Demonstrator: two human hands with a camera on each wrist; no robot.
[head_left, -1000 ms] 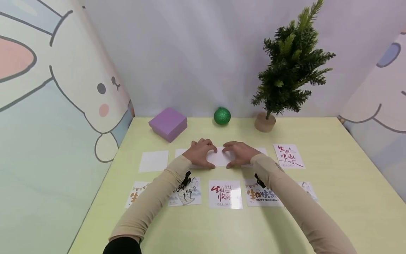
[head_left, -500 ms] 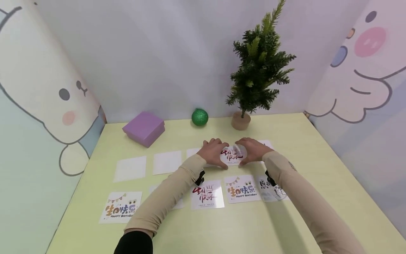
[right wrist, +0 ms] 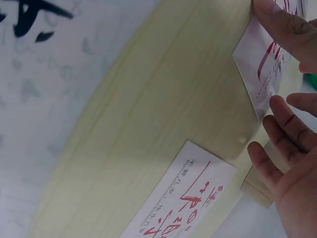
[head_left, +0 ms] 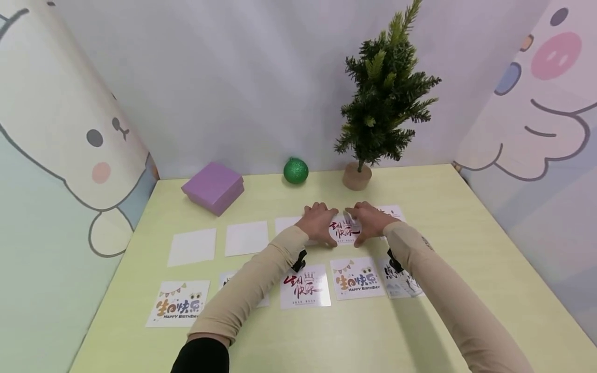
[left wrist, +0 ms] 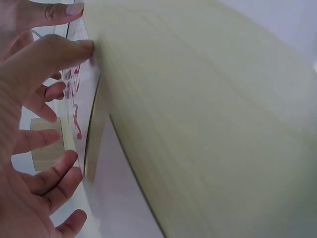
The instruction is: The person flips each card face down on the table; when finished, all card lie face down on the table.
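In the head view a white greeting card with red brush writing lies printed side up between both hands in the back row. My left hand curves around its left side, thumb at the near edge and fingers toward the far edge. Mirroring that, my right hand holds the right side. The left wrist view shows the left thumb at the card's border. In the right wrist view the right thumb is on the card's edge, with fingertips by its corner. Another red-lettered card is partly hidden behind the right hand.
Blank-faced cards continue the back row leftward. Printed cards form a front row, partly covered by the sleeves. At the back stand a purple box, a green glitter ball and a small artificial tree.
The head view has turned rightward. Both hands have moved one card to the right along the back row, from a blank-faced card to the red-lettered one. Over the last half second they barely move.
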